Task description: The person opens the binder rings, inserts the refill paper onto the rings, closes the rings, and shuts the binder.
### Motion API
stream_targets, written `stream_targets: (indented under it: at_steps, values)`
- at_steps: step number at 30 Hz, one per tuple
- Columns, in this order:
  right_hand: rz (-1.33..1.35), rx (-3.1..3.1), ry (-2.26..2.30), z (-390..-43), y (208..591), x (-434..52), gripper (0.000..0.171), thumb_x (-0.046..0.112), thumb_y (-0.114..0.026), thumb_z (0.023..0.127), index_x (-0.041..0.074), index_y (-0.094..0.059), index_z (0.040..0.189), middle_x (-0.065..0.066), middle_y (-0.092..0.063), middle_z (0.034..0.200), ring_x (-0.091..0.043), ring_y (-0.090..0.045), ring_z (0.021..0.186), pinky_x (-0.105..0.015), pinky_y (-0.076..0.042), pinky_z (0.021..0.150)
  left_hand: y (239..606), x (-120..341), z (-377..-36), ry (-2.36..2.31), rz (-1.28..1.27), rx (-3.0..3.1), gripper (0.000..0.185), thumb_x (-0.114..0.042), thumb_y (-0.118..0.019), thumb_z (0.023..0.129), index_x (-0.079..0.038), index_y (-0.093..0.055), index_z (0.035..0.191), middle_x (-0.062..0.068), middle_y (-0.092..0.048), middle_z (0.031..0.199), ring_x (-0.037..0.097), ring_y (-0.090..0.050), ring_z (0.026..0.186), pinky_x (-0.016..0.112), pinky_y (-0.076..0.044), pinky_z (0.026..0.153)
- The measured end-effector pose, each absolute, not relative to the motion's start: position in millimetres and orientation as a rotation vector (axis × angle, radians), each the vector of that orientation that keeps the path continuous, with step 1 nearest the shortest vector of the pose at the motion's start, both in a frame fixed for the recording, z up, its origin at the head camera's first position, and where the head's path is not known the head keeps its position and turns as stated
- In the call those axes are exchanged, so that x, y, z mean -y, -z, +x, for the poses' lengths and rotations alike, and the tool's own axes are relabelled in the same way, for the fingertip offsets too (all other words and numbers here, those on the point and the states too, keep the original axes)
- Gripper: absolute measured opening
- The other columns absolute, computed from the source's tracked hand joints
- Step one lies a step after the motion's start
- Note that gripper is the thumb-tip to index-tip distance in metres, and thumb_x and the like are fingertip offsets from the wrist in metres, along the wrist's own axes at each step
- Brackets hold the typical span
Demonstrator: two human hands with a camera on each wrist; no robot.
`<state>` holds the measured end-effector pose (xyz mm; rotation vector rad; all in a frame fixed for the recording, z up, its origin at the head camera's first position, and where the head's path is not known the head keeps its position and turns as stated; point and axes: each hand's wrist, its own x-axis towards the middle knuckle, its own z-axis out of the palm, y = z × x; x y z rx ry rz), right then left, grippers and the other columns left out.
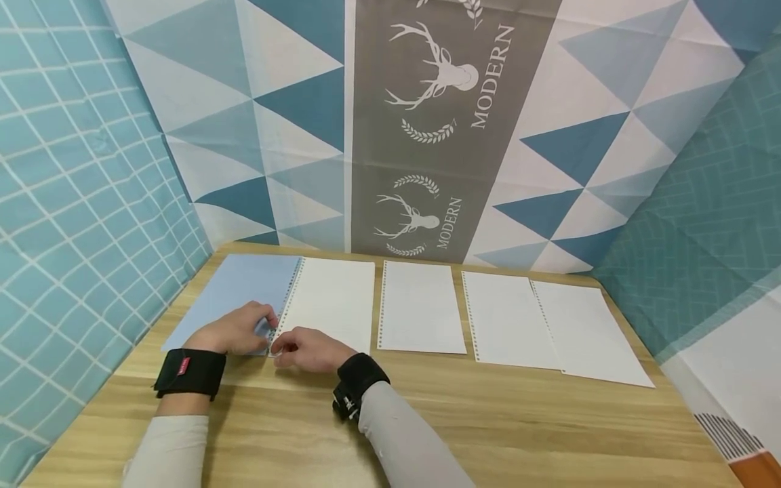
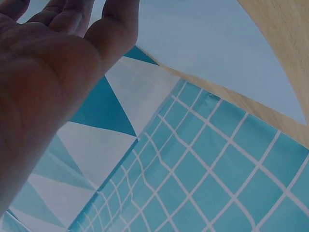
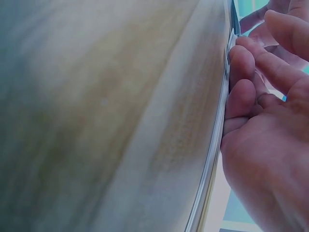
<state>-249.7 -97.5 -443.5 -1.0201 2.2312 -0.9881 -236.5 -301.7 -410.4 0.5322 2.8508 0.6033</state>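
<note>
Pale grey sleeves (image 1: 411,440) came nearest my head camera; past them, I saw the right hand (image 1: 312,350) curled at the open spiral notebook (image 1: 332,298)'s lower edge, whether clamped I couldn't tell, and the left hand (image 1: 234,329), thumb and forefinger apart, by its binding (image 1: 291,288). Three punched sheets (image 1: 421,308) lay rightward, before a deer-printed cloth (image 1: 378,156).

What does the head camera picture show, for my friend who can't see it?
A person's left hand and right hand are at the binding of an open ring-bound notebook, blue cover left, white page right. Three punched paper sheets lie to its right on a wood-grain table, the last two overlapping.
</note>
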Motion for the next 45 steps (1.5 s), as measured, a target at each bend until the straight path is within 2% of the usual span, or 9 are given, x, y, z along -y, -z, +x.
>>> stream_targets:
  at_steps: [7, 14, 19, 24, 28, 31, 35, 39, 45]
  values:
    - [-1.013, -2.228, 0.996, -249.2, 442.9, 97.4, 0.032, 0.025, -0.061, 0.102, 0.010, -0.068, 0.129, 0.003, -0.070, 0.114, -0.001, -0.056, 0.090, -0.016, -0.046, 0.081, 406.8, 300.3, -235.3, -0.595, 0.495, -2.830, 0.024, -0.007, -0.074, 0.080, -0.008, -0.062, 0.101, 0.018, -0.059, 0.113, 0.032, -0.055, 0.099, 0.045, -0.047, 0.084]
    - [-1.018, -2.216, 1.005, -249.1, 444.4, 97.6, 0.032, 0.024, -0.061, 0.102, 0.011, -0.068, 0.130, 0.003, -0.070, 0.115, -0.003, -0.057, 0.087, -0.017, -0.047, 0.079, 409.8, 295.8, -236.2, -0.547, 0.419, -2.837, 0.030, -0.016, -0.080, 0.077, -0.009, -0.060, 0.099, 0.016, -0.058, 0.109, 0.027, -0.052, 0.089, 0.038, -0.043, 0.075]
    - [-1.017, -2.227, 0.996, -249.2, 444.5, 98.2, 0.033, 0.025, -0.062, 0.101, 0.011, -0.067, 0.131, 0.003, -0.070, 0.117, -0.002, -0.058, 0.089, -0.017, -0.047, 0.080, 410.7, 296.0, -236.8, -0.528, 0.405, -2.855, 0.029, -0.016, -0.080, 0.077, -0.011, -0.062, 0.099, 0.015, -0.059, 0.111, 0.027, -0.053, 0.089, 0.039, -0.044, 0.076]
    - [-0.939, -2.226, 1.043, -247.4, 444.6, 96.4, 0.037, 0.025, -0.065, 0.099, 0.009, -0.058, 0.132, 0.006, -0.066, 0.100, -0.003, -0.057, 0.083, -0.017, -0.047, 0.079, 411.1, 300.4, -234.5, -0.621, 0.488, -2.872, 0.017, -0.009, -0.072, 0.082, -0.010, -0.066, 0.097, 0.014, -0.063, 0.106, 0.029, -0.057, 0.092, 0.046, -0.049, 0.081]
    - [-0.862, -2.204, 1.093, -246.8, 443.2, 94.2, 0.054, 0.024, -0.067, 0.098, 0.007, -0.043, 0.144, 0.007, -0.062, 0.089, -0.005, -0.056, 0.073, -0.018, -0.045, 0.073, 415.6, 302.5, -236.9, -0.678, 0.526, -2.923, 0.004, -0.008, -0.067, 0.090, -0.009, -0.071, 0.091, 0.011, -0.067, 0.098, 0.032, -0.062, 0.096, 0.055, -0.051, 0.086]
    - [-0.851, -2.205, 1.081, -247.1, 442.2, 95.7, 0.063, 0.024, -0.067, 0.098, 0.009, -0.038, 0.152, 0.007, -0.062, 0.087, -0.005, -0.055, 0.070, -0.019, -0.044, 0.068, 418.0, 301.1, -240.2, -0.648, 0.497, -2.971, 0.006, -0.009, -0.069, 0.090, -0.011, -0.072, 0.086, 0.008, -0.068, 0.093, 0.028, -0.061, 0.091, 0.049, -0.051, 0.082]
    - [-0.852, -2.235, 1.045, -247.2, 441.4, 99.6, 0.061, 0.024, -0.067, 0.098, 0.012, -0.042, 0.152, 0.007, -0.062, 0.086, -0.006, -0.055, 0.069, -0.020, -0.043, 0.065, 418.7, 298.5, -243.0, -0.588, 0.430, -3.009, 0.008, -0.011, -0.071, 0.090, -0.013, -0.071, 0.082, 0.006, -0.066, 0.088, 0.024, -0.055, 0.083, 0.040, -0.045, 0.075]
    - [-0.818, -2.247, 1.028, -247.3, 438.8, 102.6, 0.062, 0.024, -0.068, 0.098, 0.015, -0.042, 0.153, 0.005, -0.063, 0.087, -0.009, -0.057, 0.070, -0.022, -0.043, 0.065, 418.9, 296.3, -244.1, -0.558, 0.377, -3.032, 0.009, -0.011, -0.072, 0.090, -0.014, -0.070, 0.081, 0.007, -0.064, 0.086, 0.025, -0.053, 0.081, 0.039, -0.043, 0.073]
    - [-0.770, -2.235, 1.016, -250.4, 433.5, 103.2, 0.060, 0.023, -0.067, 0.098, 0.018, -0.044, 0.153, 0.001, -0.067, 0.095, -0.012, -0.064, 0.075, -0.024, -0.047, 0.071, 419.7, 291.2, -243.8, -0.509, 0.369, -3.078, 0.011, -0.011, -0.073, 0.091, -0.014, -0.069, 0.080, 0.007, -0.063, 0.085, 0.025, -0.053, 0.080, 0.041, -0.044, 0.072]
